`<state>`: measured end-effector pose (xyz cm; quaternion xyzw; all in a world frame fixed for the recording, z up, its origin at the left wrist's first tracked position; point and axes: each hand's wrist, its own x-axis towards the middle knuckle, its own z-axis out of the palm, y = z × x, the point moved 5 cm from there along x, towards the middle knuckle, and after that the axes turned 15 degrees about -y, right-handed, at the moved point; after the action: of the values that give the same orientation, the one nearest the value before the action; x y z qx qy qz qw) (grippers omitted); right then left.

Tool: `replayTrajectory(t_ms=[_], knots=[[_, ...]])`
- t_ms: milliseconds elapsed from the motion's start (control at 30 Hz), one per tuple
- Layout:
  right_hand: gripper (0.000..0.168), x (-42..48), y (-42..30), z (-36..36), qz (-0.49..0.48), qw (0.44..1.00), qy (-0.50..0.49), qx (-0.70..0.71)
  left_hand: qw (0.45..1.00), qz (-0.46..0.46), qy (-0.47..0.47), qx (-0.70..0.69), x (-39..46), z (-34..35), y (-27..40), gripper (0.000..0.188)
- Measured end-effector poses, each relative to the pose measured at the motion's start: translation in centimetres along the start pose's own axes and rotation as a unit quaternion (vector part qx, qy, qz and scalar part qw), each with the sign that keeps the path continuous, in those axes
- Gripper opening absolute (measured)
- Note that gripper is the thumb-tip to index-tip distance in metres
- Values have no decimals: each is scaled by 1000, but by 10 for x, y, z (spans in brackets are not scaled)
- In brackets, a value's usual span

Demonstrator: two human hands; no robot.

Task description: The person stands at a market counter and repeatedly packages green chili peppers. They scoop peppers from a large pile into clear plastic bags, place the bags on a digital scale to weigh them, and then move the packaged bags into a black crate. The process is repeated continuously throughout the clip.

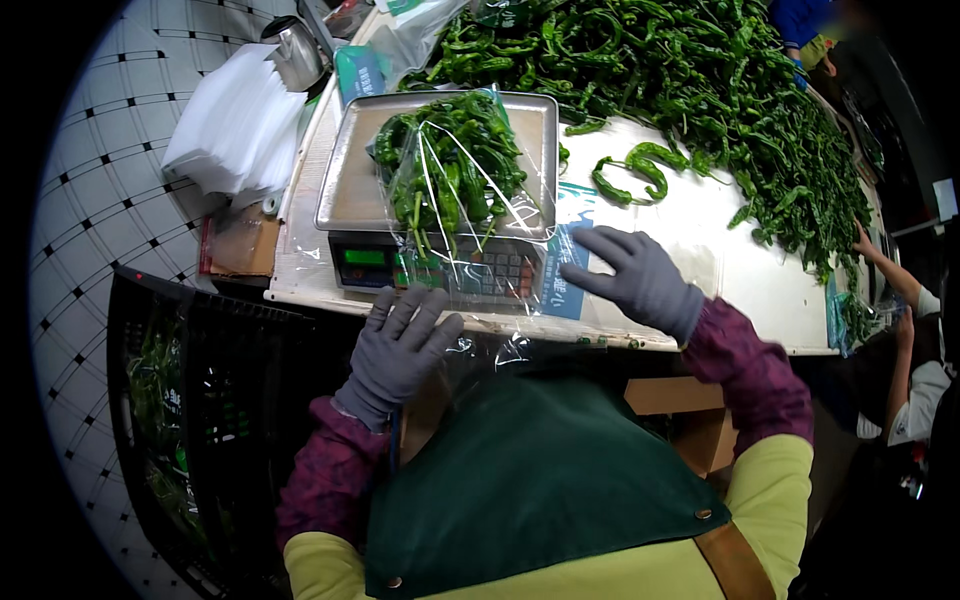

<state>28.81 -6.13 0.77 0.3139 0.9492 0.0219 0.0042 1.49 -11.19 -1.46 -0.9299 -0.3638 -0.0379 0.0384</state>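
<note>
A clear plastic bag of green peppers (457,169) lies on the metal pan (349,187) of a digital scale (439,266). The bag's loose end drapes over the keypad toward me. My left hand (397,352), in a grey glove, is at the scale's front edge with fingers apart and nothing held. To the right of the scale, my right hand (637,277), gloved alike, hovers with spread fingers near a printed clear bag (568,289). Beyond it, a few loose curled peppers (634,174) rest on the white table (675,217).
A large heap of green peppers (637,60) covers the table's far side. At left are a stack of white sheets (232,124), a steel kettle (294,56) and a black crate (199,300) holding bagged peppers. Other people's arms (892,270) reach in at right. An open cardboard box (675,394) sits below the table.
</note>
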Motion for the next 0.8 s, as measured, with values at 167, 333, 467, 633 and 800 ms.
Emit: replayTrajectory(t_ms=[167, 333, 467, 633, 800], knots=[[34, 22, 3, 18, -114, 993, -14, 9, 1000, -6, -10, -14, -6, -6, -2, 42], [19, 16, 15, 6, -57, 980, 6, 188, 997, -37, 3, -64, -12, -17, -14, 42], [19, 20, 27, -2, -25, 908, 39, 416, 994, -46, 22, -102, -14, -31, -24, 42], [14, 31, 39, -31, -30, 825, 67, 560, 944, -78, 107, -303, -4, -80, -55, 28], [14, 53, 68, -147, -240, 794, 323, 455, 863, -89, 333, -369, 24, -167, -102, 24]])
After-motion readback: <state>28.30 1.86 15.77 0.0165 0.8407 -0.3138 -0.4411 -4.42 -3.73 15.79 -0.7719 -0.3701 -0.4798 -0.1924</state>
